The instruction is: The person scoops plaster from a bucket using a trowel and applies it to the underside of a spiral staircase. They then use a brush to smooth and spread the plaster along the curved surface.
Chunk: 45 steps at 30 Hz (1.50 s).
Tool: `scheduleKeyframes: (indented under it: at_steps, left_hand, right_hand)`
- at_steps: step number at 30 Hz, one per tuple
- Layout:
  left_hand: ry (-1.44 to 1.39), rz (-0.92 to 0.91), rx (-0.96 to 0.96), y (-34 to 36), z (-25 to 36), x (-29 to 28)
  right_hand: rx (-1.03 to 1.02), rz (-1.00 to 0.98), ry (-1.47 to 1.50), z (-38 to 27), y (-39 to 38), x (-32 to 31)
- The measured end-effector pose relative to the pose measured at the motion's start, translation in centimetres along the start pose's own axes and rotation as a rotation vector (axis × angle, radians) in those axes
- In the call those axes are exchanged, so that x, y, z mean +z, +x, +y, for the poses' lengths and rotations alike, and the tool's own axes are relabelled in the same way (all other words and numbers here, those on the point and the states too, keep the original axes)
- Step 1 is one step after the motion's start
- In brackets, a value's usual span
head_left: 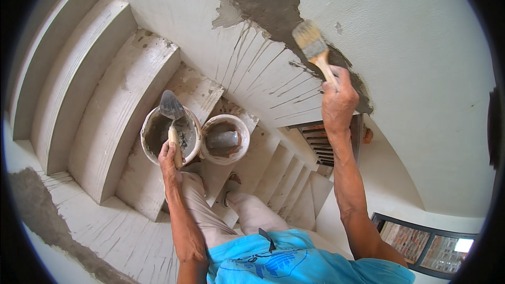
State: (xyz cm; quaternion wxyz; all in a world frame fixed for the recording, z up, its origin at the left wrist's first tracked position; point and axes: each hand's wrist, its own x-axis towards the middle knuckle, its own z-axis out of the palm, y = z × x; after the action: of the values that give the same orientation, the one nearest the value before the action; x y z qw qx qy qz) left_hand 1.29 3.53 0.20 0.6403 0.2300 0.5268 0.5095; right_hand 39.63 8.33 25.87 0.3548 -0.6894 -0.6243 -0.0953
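Note:
My right hand [339, 100] is closed round the wooden handle of a wide paintbrush [314, 47]. Its pale bristles are at the edge of a dark grey band of wet plaster [268, 5] on the white wall; whether they press on it I cannot tell. My left hand [171, 163] grips the wooden handle of a pointed trowel [172, 106], whose grey blade is over a bucket. That bucket [195, 150] contains grey mortar. Beside it stands a smaller bucket [244, 150] with brownish liquid and a pale object partly in it.
Curved concrete steps [126, 89] rise at the left, and more steps [284, 179] descend below the buckets. Dark drips streak the wall base [247, 68]. Another plaster patch [37, 205] lies at the lower left. A dark railing [318, 142] and a framed window [426, 244] are at the right.

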Motion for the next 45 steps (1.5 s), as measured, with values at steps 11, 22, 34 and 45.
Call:
scheduleKeyframes:
  at_steps: [11,22,34,45]
  left_hand:
    - [-0.012,-0.009,0.004,0.0,-0.8,-0.4]
    - [-0.023,-0.015,0.039,0.4,-1.0,-0.4]
    - [0.020,-0.028,0.031,0.3,-0.3,-0.1]
    - [0.044,-0.056,0.017,0.5,-0.6,0.0]
  right_hand:
    - [0.036,0.022,0.147,-1.8,-0.6,0.3]
    - [0.210,-0.012,0.156,-0.1,-4.1,-1.9]
    - [0.263,0.102,0.096,3.2,-6.5,-3.1]
    - [0.385,0.058,0.214,2.8,-4.9,-3.4]
